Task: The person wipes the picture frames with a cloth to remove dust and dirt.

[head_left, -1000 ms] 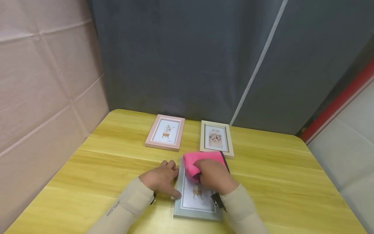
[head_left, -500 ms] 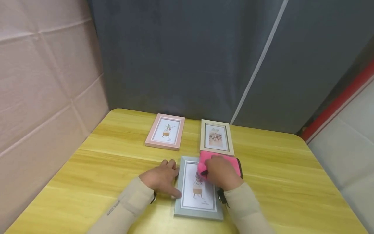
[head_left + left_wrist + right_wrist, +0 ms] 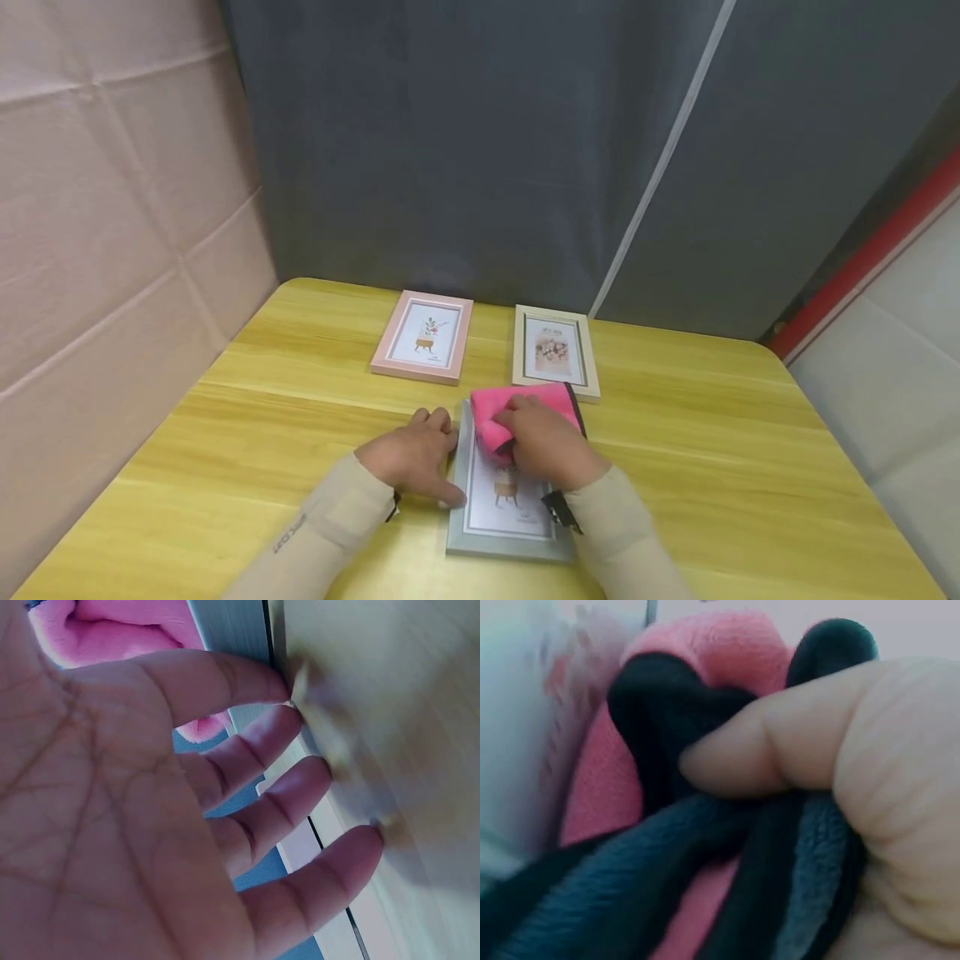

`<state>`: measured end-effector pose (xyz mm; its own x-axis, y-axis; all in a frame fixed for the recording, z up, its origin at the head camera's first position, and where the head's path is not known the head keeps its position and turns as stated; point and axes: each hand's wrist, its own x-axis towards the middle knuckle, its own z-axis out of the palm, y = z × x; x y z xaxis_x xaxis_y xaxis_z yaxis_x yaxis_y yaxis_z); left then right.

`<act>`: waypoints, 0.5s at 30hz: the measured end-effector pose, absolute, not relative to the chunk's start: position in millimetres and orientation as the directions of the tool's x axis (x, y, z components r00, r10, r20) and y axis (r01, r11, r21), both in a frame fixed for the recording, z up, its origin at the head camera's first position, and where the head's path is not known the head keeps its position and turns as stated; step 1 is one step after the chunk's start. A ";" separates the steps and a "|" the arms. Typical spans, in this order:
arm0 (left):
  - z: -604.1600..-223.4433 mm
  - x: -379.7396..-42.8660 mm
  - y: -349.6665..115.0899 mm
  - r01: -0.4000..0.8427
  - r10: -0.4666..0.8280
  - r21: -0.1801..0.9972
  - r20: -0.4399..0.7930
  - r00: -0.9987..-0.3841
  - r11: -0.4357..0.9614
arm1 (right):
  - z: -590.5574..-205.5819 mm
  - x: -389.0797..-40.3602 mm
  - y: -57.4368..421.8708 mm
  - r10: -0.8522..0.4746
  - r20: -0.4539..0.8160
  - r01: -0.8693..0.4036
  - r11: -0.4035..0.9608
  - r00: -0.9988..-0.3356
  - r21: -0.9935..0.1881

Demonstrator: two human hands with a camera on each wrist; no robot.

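A grey-blue picture frame with a plant-pot print lies flat near the front of the table. My right hand grips a bunched pink cloth with a dark border, which covers the upper part of that frame. In the right wrist view the thumb presses into the folds of the cloth. My left hand rests along the frame's left side, thumb at its edge. Seen from the left wrist, the fingers are spread and slightly bent, with their tips on the tabletop.
Behind lie a pink picture frame at the left and a cream one at the right. The cloth reaches right up to the cream frame's lower edge. The yellow wood-grain table backs onto a dark grey curtain.
My right hand slid the cloth rightward across the frame, then back left to its upper part. My left hand and all three frames have stayed in place.
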<state>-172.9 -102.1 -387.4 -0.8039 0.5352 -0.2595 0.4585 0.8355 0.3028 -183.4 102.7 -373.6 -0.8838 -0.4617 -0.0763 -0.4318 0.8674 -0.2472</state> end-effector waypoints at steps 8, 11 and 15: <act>-385.2 -172.7 -101.1 0.448 0.532 0.319 -0.259 -0.806 0.835 | -365.4 -189.3 127.8 -0.278 -0.124 -0.258 0.953 -0.952 -0.159; -385.5 -173.1 -101.3 0.450 0.535 0.323 -0.258 -0.805 0.833 | -367.7 -190.1 126.6 -0.286 -0.132 -0.271 0.955 -0.949 -0.125; -386.8 -173.9 -101.6 0.454 0.540 0.327 -0.256 -0.802 0.829 | -371.6 -188.1 114.6 -0.354 -0.114 -0.344 0.934 -0.928 -0.096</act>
